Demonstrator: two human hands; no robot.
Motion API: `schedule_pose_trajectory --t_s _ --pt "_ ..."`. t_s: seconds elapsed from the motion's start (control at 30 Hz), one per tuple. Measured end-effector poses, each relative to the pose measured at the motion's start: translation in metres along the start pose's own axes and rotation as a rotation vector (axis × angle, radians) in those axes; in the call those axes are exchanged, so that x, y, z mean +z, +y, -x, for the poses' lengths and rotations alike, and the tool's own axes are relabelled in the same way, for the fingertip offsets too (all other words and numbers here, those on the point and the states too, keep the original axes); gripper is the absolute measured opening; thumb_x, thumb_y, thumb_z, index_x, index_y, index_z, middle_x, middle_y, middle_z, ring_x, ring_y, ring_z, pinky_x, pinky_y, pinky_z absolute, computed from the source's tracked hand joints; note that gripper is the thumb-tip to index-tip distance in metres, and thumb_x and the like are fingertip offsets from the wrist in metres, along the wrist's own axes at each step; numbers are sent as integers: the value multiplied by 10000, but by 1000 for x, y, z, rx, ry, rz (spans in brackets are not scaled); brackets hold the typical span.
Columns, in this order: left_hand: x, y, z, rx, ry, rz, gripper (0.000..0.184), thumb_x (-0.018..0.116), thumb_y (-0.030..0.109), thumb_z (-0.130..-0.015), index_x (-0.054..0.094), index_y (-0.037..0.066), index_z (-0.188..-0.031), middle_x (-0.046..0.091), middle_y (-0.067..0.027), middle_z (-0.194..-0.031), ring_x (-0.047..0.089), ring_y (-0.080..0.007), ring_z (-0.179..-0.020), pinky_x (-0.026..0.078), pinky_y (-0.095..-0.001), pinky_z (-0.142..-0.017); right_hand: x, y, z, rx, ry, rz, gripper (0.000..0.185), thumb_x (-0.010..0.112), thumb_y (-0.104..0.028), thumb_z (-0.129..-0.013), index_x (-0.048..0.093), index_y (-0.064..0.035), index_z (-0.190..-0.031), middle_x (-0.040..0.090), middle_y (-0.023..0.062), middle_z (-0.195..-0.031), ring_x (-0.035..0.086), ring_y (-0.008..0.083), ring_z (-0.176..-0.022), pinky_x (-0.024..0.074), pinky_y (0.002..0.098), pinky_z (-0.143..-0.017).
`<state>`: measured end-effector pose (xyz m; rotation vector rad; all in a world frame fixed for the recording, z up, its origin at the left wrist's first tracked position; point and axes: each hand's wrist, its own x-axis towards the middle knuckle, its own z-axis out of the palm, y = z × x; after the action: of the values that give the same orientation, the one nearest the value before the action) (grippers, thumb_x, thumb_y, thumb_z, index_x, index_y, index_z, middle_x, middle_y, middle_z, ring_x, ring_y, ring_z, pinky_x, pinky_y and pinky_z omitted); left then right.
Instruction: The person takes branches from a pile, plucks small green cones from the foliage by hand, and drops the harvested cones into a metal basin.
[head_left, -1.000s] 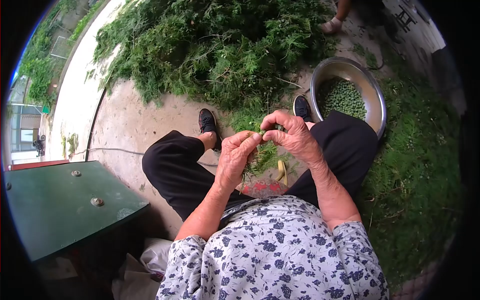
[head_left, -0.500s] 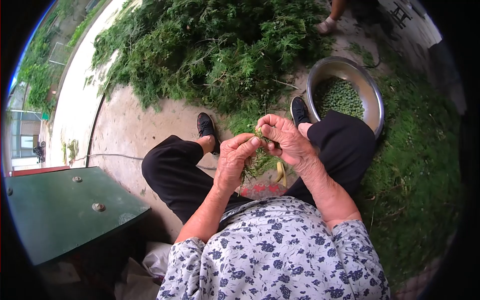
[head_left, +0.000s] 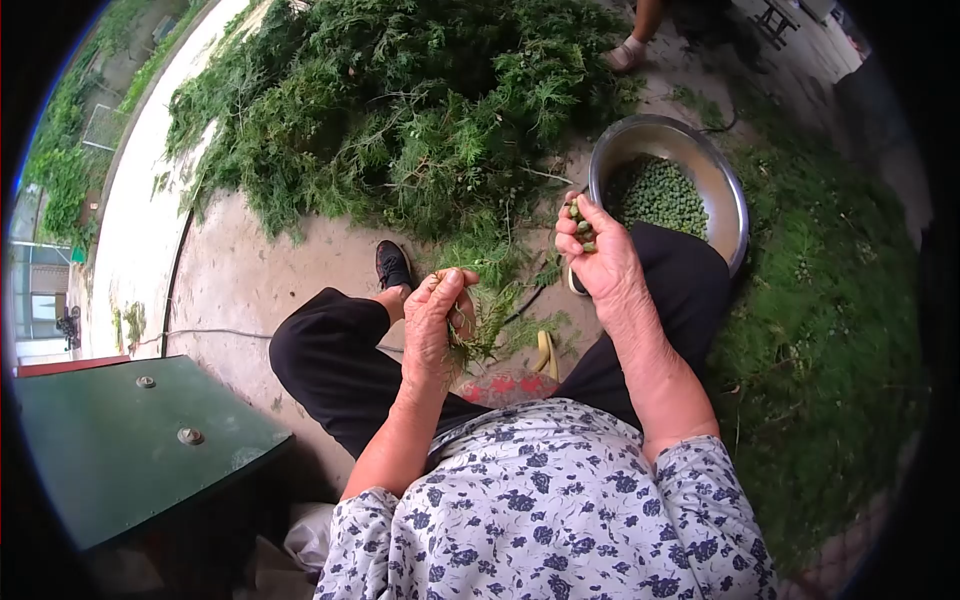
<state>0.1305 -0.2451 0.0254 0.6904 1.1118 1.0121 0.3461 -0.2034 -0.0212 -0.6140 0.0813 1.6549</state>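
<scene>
green branch pile bounds the front; floor lies open between pile and green box. steel bowl stands at the right knee. left grip pinches a sprig; right grip, near the bowl, grasps green cones.

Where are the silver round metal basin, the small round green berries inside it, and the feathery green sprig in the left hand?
Silver round metal basin (head_left: 718,183): head view, bare inner wall.
Small round green berries (head_left: 664,196): head view, middle of the pile.
Feathery green sprig (head_left: 482,341): head view, its leaves.
</scene>
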Motion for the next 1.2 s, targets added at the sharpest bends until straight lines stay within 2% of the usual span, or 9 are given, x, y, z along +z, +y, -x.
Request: schedule_pose_trajectory --t_s 0.17,0.3,0.53,0.7,0.8,0.97,1.03,1.13,1.2 --pt "-17 7 -6 -17 24 315 190 525 225 -902 548 36 -890 406 41 -574 346 -34 -464 263 -171 -385 -19 -88 -33 -425 420 -72 212 478 -152 -916 493 30 -1023 515 169 -975 526 284 -863 529 425 -719" --pt "-29 11 -12 -19 -9 473 198 454 220 -934 531 39 -916 416 36 -535 292 -57 -365 216 -208 -360 -38 -150 -29 -618 481 -45 330 431 -164 -932 416 33 -1196 409 214 -1197 403 342 -1134 419 563 -918" --pt "-28 13 -17 -12 9 556 224 421 222 -945 549 42 -910 384 47 -514 279 -60 -335 213 -214 -353 -79 -176 -46 -568 649 -73 322 434 -143 -925 427 20 -1203 478 207 -1104 465 316 -1085 446 483 -911" --pt "-16 15 -22 -64 -70 584 240 407 224 -951 559 43 -909 354 55 -491 284 -55 -336 214 -216 -349 -2 -72 -21 -368 -160 1093 329 626 -102 -806 549 -24 -1116 589 39 -936 586 125 -823 493 264 -758" --pt "-9 16 -23 -83 -122 594 223 437 241 -941 556 55 -907 383 50 -514 284 -55 -354 212 -214 -359 18 -9 -7 -379 -580 1717 581 692 -92 -692 481 -70 -1233 509 120 -1176 460 234 -1147 373 338 -971" --pt "-5 22 -28 -66 -132 611 207 487 273 -922 547 76 -903 401 46 -534 271 -60 -372 225 -225 -386 -8 40 -16 -72 -808 1651 248 699 -127 -694 636 -6 -901 625 108 -852 604 212 -848 466 309 -780" --pt "-11 24 -32 -41 -302 650 275 489 325 -917 552 63 -969 548 -11 -689 458 -80 -514 297 -222 -472 -6 37 -14 -46 -760 1594 196 685 -115 -712 637 7 -858 634 93 -782 613 174 -770 476 285 -736" --pt "-17 26 -32 64 93 370 502 471 407 -908 462 27 -1237 522 -130 -1214 451 -186 -1162 344 -267 -916 -6 26 -12 19 -652 1475 142 661 -92 -741 640 23 -822 650 73 -727 620 120 -696 486 251 -691" --pt "-29 24 -31 170 39 92 494 487 382 -907 460 21 -1243 537 -117 -1198 461 -190 -1155 332 -276 -943 -3 20 -14 70 -569 1424 133 647 -73 -761 642 35 -838 657 50 -747 613 91 -714 485 233 -697"
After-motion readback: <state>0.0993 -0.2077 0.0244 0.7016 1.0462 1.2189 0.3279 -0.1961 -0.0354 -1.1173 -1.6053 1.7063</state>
